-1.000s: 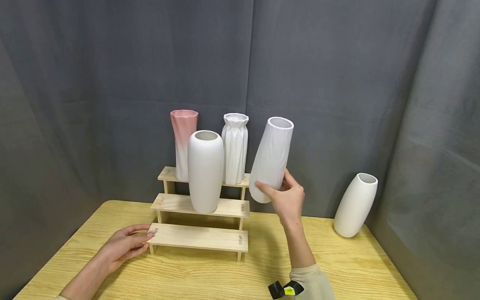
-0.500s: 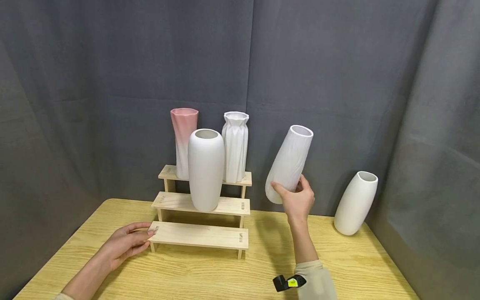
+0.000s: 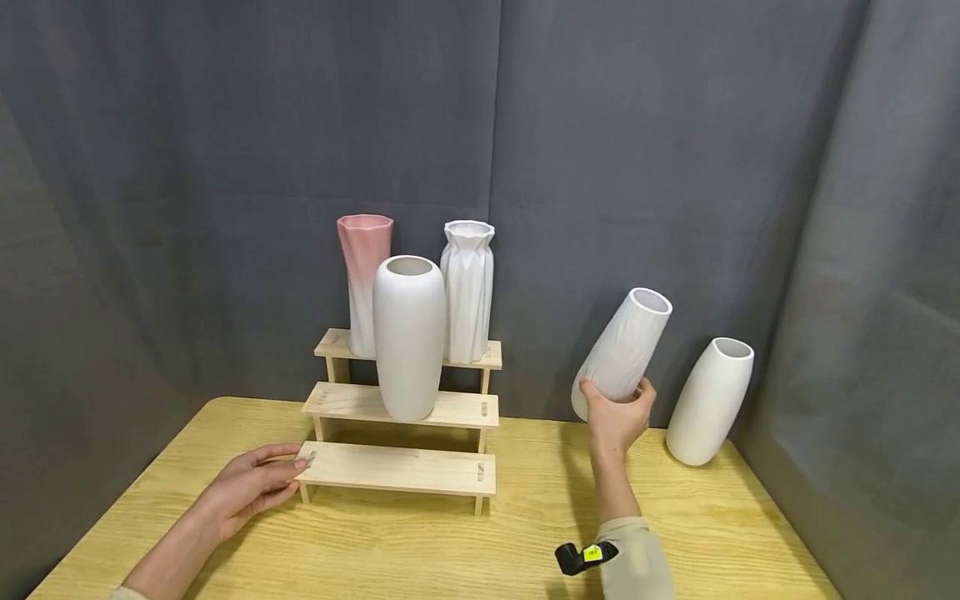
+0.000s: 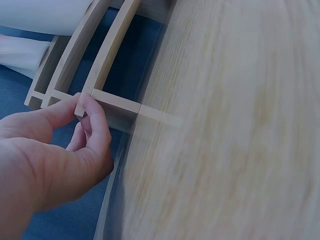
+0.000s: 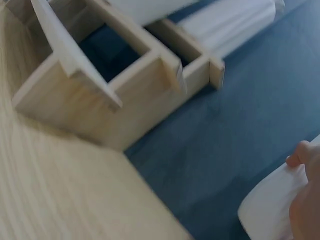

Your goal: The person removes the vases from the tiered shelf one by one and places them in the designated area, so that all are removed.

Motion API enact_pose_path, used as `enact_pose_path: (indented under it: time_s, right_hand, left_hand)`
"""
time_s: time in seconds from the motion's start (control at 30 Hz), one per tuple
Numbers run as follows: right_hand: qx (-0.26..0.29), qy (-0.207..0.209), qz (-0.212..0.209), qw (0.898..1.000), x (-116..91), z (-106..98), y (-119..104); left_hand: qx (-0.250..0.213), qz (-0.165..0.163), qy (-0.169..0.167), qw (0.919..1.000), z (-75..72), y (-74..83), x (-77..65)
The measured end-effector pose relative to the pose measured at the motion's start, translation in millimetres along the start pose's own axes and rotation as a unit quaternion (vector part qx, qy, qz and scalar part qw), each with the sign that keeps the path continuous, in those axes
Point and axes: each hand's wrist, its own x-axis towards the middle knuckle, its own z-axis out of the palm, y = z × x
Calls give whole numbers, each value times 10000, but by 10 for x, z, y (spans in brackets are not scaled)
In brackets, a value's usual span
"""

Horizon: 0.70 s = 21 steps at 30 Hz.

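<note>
In the head view my right hand (image 3: 619, 417) grips the lower part of a white textured vase (image 3: 624, 350), which leans to the right above the back of the table. The right wrist view catches only that vase's base (image 5: 270, 205) and part of the hand. My left hand (image 3: 251, 487) pinches the left end of the bottom step of a three-tier wooden stand (image 3: 397, 468); the left wrist view shows thumb and fingers around the board's corner (image 4: 82, 107). A smooth white vase (image 3: 409, 342) stands on the middle step. On the top step are a pink-and-white vase (image 3: 365, 283) and a white pleated vase (image 3: 468, 292).
Another smooth white vase (image 3: 710, 402) leans at the table's back right, near the side curtain (image 3: 862, 333). A grey curtain (image 3: 247, 167) hangs close behind the wooden table (image 3: 375, 554).
My right hand has carried the textured vase rightward and down, away from the stand, tilting it further. The left hand stays at the bottom step.
</note>
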Motion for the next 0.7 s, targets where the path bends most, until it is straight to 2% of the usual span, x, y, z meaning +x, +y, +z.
enact_pose_path:
  time_s: [0.23,0.37,0.57,0.7]
  right_hand:
    - [30,711,172,9973,102,-59,242]
    - [116,1007,183,9947,158,-106,307]
    - [-47,1185,374,9922,191,-172,333]
    - [-141,1213,493,9913,183,-188,356]
  left_hand:
    - [3,17,-8,10000,-2,25,3]
    - [29,76,-5,10000,3,41,19]
    - [16,59,-18,10000,12,14,21]
    - [136,-14,90,9999,10,9,8]
